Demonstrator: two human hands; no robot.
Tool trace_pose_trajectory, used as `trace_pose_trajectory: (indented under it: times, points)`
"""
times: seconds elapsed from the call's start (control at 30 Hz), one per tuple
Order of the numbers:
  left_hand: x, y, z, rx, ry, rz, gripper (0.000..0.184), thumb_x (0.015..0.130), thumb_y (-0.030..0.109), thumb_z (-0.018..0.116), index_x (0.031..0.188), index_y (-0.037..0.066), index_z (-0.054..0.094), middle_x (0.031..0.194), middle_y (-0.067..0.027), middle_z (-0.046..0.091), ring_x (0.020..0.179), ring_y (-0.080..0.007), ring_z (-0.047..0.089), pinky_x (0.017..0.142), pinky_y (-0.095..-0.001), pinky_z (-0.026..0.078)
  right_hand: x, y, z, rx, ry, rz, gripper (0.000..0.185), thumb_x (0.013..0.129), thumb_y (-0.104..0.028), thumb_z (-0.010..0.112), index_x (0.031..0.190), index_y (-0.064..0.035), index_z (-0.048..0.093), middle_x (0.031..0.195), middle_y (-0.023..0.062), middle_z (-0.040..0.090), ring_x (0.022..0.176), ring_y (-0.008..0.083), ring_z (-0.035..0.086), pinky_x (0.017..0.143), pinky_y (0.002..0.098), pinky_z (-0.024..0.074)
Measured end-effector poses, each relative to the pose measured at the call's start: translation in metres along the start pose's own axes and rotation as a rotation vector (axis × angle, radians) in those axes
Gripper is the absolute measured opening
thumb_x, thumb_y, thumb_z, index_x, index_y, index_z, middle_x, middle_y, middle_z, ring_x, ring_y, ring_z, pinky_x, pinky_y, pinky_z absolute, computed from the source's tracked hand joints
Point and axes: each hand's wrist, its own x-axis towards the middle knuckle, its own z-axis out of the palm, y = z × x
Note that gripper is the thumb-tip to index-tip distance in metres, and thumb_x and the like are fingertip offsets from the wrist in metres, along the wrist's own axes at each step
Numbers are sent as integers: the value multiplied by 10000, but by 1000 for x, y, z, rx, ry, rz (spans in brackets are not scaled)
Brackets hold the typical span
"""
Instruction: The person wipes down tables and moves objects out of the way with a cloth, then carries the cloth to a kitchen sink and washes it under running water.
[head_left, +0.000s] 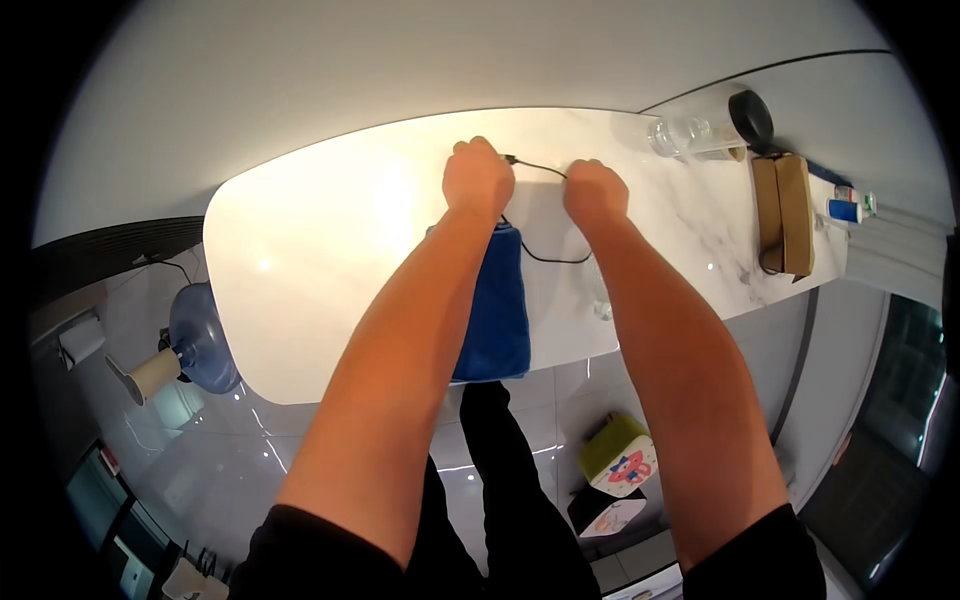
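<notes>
Both hands are over the white marble-patterned table (pixel 300 260), near its far edge. My left hand (pixel 478 178) is closed on a thin black cable, whose dark connector end (pixel 510 159) shows at the right side of the fingers. To the right, my right hand (pixel 596 192) is closed round another part of the same black cable (pixel 550 261). One stretch of cable runs between the hands; a loop hangs lower, from the left wrist to the right wrist. A folded blue cloth (pixel 498 310) lies below my left hand, partly hidden by the left forearm.
Clear cups (pixel 680 134), a black round object (pixel 750 119) and an open cardboard box (pixel 783 215) stand at the right. A clear bottle (pixel 600 295) is partly behind the right forearm. On the floor are a blue water jug (pixel 203 338) and a green box (pixel 615 450).
</notes>
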Motion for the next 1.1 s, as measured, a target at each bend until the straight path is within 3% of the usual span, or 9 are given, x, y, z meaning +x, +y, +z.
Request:
trace_pose_trajectory:
  times: [0.13,0.2,0.3,0.43,0.73,0.87,0.9,0.93,1.1]
  points:
    - [8,-5,-2,-30,10,-50,247,771,191,568,901,-12,626,845,-202,650,825,-352,627,749,-403,507,5,-14,-16,116,8,-37,129,769,-92,538,839,-39,633,894,153,636,865,315,621,727,375,509]
    - [15,-29,-13,-116,99,-5,209,786,168,575,878,-14,621,797,-171,666,788,-269,651,711,-347,519,12,-26,-36,159,29,-122,132,758,-93,538,833,-30,627,882,161,633,855,322,617,726,388,503]
    - [16,-60,-60,-764,50,-195,144,822,101,617,895,-13,569,742,-57,590,703,-111,608,643,-257,526,15,-60,-60,248,48,-283,138,738,-91,535,822,-17,615,864,174,628,840,337,609,729,411,491]
    - [9,-135,-129,-972,123,-278,151,848,96,605,944,-3,544,781,-35,563,673,-126,584,638,-259,533,8,-149,-78,358,52,-473,134,738,-93,536,818,-13,610,884,170,621,845,338,602,747,422,483]
    - [32,-304,-241,-1060,195,-378,73,838,68,599,854,22,544,789,-41,563,665,-113,562,634,-236,527,-1,-356,-34,495,152,-318,95,800,-46,484,805,-62,577,840,93,598,841,263,583,726,380,482]
    - [45,-312,-238,-1080,150,-339,45,787,1,557,744,13,563,721,-30,545,636,-113,516,581,-232,434,0,-366,-5,464,163,-270,108,800,-42,480,806,-69,584,823,80,601,822,256,573,710,382,467]
    - [51,-319,-235,-1030,34,-299,116,845,64,586,938,-4,597,846,-42,596,737,-117,569,717,-240,489,1,-365,-1,461,212,-275,113,795,-35,481,806,-69,587,816,75,602,815,253,570,705,381,460]
    - [53,-325,-229,-1029,24,-296,116,845,64,586,938,-4,597,846,-42,596,737,-117,569,717,-240,489,2,-364,2,456,264,-279,117,790,-29,481,805,-69,590,810,71,603,808,249,567,700,381,453]
    - [34,-296,-206,-808,435,-215,182,841,67,565,1007,6,610,828,-33,600,744,-104,562,661,-223,450,-11,-335,-4,683,541,-351,35,772,-92,586,799,-71,593,797,80,587,791,266,567,698,378,470]
